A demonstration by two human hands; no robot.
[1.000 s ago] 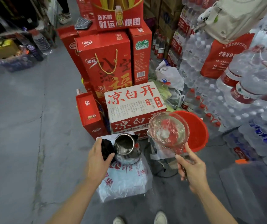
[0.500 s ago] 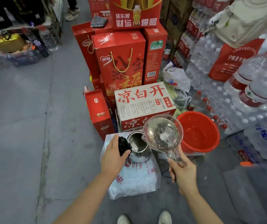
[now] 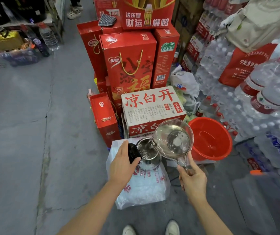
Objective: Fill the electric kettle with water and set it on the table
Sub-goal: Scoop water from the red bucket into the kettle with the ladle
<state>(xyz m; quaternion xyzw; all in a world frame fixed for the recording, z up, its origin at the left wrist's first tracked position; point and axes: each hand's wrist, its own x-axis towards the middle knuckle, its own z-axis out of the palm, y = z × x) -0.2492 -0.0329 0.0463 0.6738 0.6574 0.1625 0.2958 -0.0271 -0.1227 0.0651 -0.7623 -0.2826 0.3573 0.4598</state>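
Observation:
A steel electric kettle point(image 3: 147, 154) with its lid off stands on a white plastic-wrapped pack point(image 3: 144, 187). My left hand point(image 3: 123, 164) grips its black handle point(image 3: 133, 152). My right hand point(image 3: 192, 181) holds the handle of a clear plastic ladle point(image 3: 173, 139) with water in it. The ladle is tilted, its lip over the kettle's right rim. Water glints inside the kettle.
A red bucket point(image 3: 224, 150) holding water sits right of the ladle. A white carton point(image 3: 151, 107) and stacked red gift boxes point(image 3: 129, 65) stand behind the kettle. Packs of water bottles point(image 3: 263, 102) fill the right side. Bare grey floor point(image 3: 25, 133) lies to the left. My shoes point(image 3: 172, 228) show below.
The ladle has swung left from over the bucket to the kettle's mouth and tilted down. My left hand has stayed on the kettle's handle.

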